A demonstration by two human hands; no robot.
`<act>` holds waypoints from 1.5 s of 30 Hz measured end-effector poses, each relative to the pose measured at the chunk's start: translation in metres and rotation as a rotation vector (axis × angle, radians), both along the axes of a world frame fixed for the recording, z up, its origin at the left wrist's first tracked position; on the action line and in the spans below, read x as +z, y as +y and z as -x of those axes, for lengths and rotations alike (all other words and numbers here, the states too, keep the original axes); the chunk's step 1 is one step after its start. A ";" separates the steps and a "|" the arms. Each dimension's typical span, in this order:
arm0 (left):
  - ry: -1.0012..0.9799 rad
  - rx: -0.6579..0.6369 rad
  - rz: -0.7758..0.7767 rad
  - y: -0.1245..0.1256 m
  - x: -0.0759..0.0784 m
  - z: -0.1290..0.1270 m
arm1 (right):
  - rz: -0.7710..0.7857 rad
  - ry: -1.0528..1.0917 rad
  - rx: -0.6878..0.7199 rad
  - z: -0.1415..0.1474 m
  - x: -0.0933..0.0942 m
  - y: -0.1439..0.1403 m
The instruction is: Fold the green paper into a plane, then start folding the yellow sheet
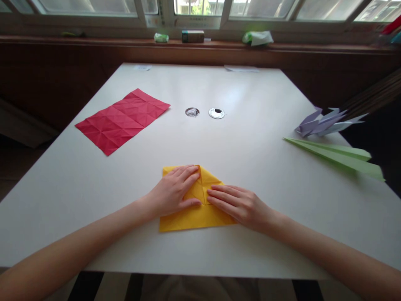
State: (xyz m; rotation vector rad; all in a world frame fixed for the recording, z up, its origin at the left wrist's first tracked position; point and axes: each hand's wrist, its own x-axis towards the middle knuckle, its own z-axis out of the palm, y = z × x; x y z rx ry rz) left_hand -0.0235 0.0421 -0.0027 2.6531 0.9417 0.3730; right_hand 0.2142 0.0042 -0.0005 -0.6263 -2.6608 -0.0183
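A partly folded sheet of yellow paper lies on the white table near its front edge. Its upper right corner is folded in, and a crease runs down from the top edge between my hands. My left hand rests flat on the paper's left half, fingers stretched out and thumb apart. On the right side, my right hand presses the folded flap with its extended fingertips, lying flat. Both palms hide parts of the paper beneath them.
A creased red sheet lies at the back left of the white table. Two round cable holes, one with a silvery rim, sit mid-table. At the right are a green paper plane and a pale purple folded paper piece.
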 end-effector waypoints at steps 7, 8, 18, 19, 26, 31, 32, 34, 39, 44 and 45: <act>0.033 -0.066 -0.004 0.000 -0.003 0.003 | 0.059 0.030 -0.001 -0.002 -0.001 -0.002; 0.032 -0.067 0.001 0.000 -0.003 0.003 | 0.073 0.040 -0.001 -0.001 -0.002 -0.002; 0.035 -0.056 0.019 0.000 -0.004 0.003 | 0.120 0.052 0.000 0.001 -0.001 -0.003; 0.031 -0.057 0.017 0.000 -0.004 0.003 | 0.117 0.054 0.001 0.001 -0.001 -0.003; 0.031 -0.069 -0.005 0.001 -0.003 0.004 | 0.102 0.059 0.016 0.001 0.000 -0.002; 0.040 -0.068 -0.012 0.000 -0.003 0.004 | 0.102 0.061 0.017 0.001 -0.002 -0.003; 0.039 -0.069 -0.012 0.000 -0.004 0.004 | 0.104 0.061 0.018 0.001 -0.002 -0.003; 0.035 -0.069 -0.010 0.001 -0.004 0.003 | 0.107 0.060 0.018 0.000 -0.003 -0.003; 0.014 -0.054 0.015 0.000 -0.003 0.003 | 0.105 0.057 0.020 0.001 -0.003 -0.002; 0.018 -0.056 0.009 -0.001 -0.001 0.003 | 0.113 0.077 0.015 0.003 -0.001 -0.002; 0.037 -0.066 -0.004 -0.002 -0.001 0.002 | 0.115 0.077 0.014 0.003 -0.001 -0.002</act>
